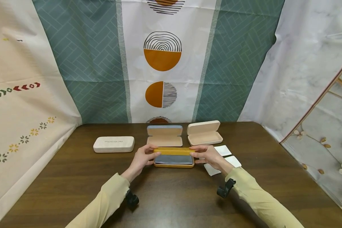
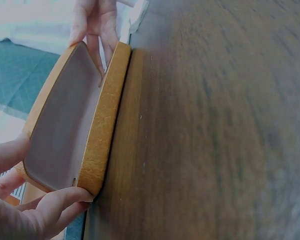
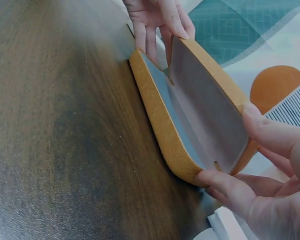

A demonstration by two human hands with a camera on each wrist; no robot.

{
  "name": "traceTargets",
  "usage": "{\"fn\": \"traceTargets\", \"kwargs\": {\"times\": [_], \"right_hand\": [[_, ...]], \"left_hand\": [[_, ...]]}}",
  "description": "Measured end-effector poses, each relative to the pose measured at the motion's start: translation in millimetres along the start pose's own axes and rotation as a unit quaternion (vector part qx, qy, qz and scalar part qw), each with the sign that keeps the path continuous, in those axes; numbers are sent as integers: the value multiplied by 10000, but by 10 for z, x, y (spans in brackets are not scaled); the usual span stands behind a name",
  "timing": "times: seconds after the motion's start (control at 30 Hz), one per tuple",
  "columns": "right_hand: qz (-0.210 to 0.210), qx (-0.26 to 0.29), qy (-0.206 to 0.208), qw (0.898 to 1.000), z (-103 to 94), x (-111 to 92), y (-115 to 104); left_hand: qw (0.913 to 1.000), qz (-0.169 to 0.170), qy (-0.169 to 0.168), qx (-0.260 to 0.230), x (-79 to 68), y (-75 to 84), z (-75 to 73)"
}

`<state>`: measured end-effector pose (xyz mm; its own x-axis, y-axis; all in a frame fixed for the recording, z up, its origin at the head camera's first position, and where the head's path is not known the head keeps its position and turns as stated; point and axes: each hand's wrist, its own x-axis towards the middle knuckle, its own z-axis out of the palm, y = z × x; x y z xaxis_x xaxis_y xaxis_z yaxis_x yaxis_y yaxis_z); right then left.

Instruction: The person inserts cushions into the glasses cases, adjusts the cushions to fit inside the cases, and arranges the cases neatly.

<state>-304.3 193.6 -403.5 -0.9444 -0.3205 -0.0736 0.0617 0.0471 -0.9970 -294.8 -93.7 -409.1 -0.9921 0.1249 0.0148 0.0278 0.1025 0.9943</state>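
A mustard-yellow glasses case [image 1: 174,151] stands partly open on the table, its lid tilted up. Inside lies a folded grey-blue cloth [image 1: 174,159]. My left hand [image 1: 141,159] grips the case's left end, thumb at the lid and other fingers at the base. At the right end my right hand [image 1: 210,156] holds the lid and base in a similar way. In the left wrist view the lid's greyish lining [image 2: 65,120] shows between both hands. The right wrist view shows the cloth [image 3: 177,120] lying in the base.
Behind stand an open glasses case with a blue lid edge [image 1: 164,126] and an open cream glasses case [image 1: 205,138]. A closed white glasses case [image 1: 114,144] lies at the left. White folded cloths [image 1: 223,150] lie on the brown table [image 1: 171,196] beside my right hand.
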Motion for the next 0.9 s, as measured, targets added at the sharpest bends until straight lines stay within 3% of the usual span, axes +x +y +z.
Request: {"fn": "traceTargets", "kwargs": {"times": [0.53,0.9], "right_hand": [[-8,22,-73,10000,-16,1,47],[-20,-49,97,9999,3,1,53]], "left_hand": [[9999,-66,107,17,-8,8,15],[9999,-23,91,59,-32,33,20]]}}
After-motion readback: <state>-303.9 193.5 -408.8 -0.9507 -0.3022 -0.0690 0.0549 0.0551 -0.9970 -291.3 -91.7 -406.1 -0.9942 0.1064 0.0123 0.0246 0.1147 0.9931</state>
